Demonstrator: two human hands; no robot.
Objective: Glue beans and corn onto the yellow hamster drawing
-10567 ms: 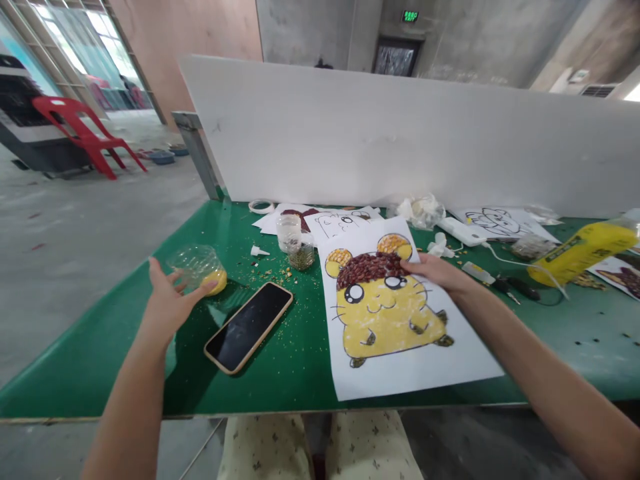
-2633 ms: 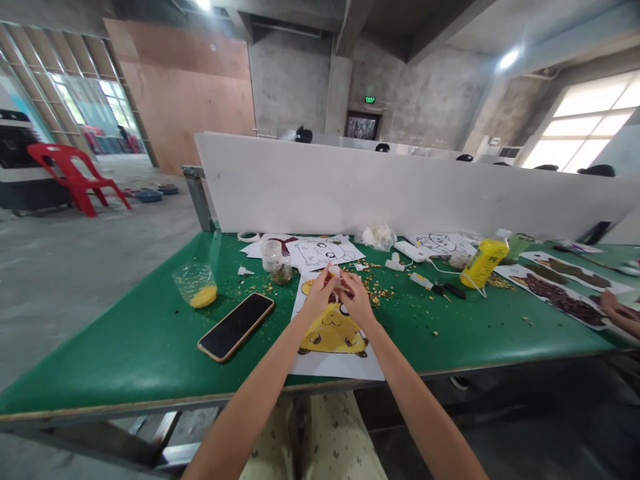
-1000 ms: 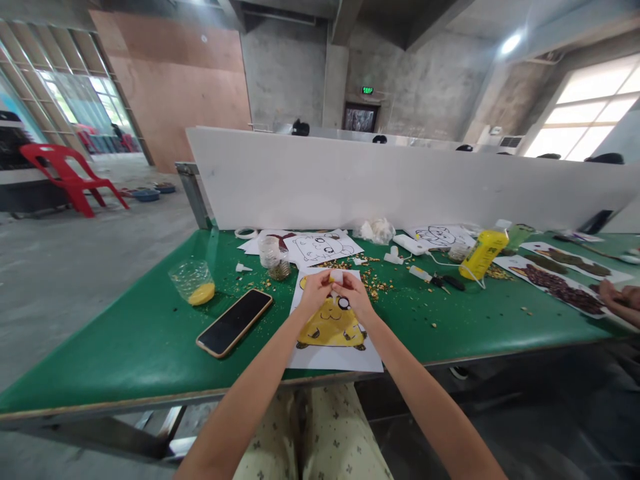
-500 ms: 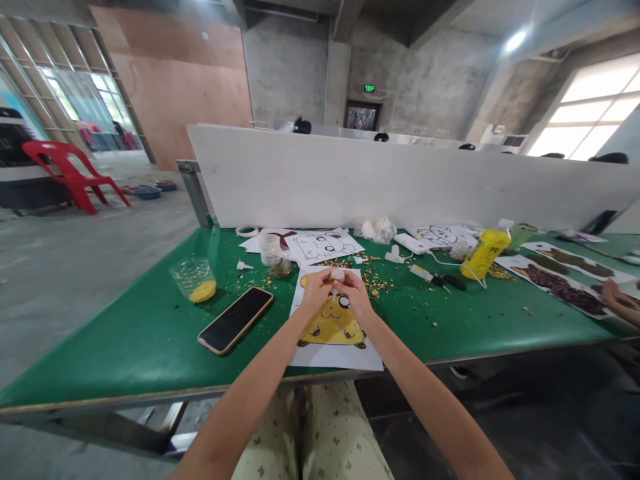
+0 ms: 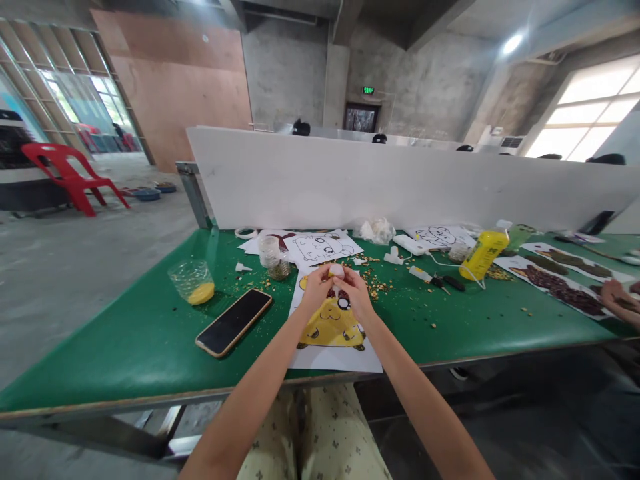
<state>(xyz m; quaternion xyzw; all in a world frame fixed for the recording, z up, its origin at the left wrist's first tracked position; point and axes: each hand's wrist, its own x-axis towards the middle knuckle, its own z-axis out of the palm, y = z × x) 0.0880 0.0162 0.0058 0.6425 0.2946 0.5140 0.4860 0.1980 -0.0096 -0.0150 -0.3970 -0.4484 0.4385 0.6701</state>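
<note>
A small white bottle or cap [image 5: 337, 270] is held between my left hand [image 5: 317, 287] and my right hand [image 5: 353, 290], the fingers of both closed around it. Both hands are over the top part of a white sheet with a yellow cartoon animal [image 5: 331, 323], which lies near the table's front edge. One large eye of the drawing shows beside my right hand; my fingers cover part of the head. Yellow and brown grains [image 5: 377, 287] are scattered right of the sheet. Behind it stands a clear plastic jar [image 5: 278, 268] holding dark grains.
On the green table [image 5: 130, 333] are a phone [image 5: 234, 322], a clear cup with yellow contents [image 5: 201, 293], a yellow bottle [image 5: 483, 255], keys [image 5: 440, 283] and outline drawings [image 5: 325, 247]. A white partition [image 5: 350, 180] runs behind. At right, another person's hand [image 5: 616, 293] touches seed-covered sheets [image 5: 555, 285].
My two hands have barely shifted and still hold the small white item. The view has moved very slightly.
</note>
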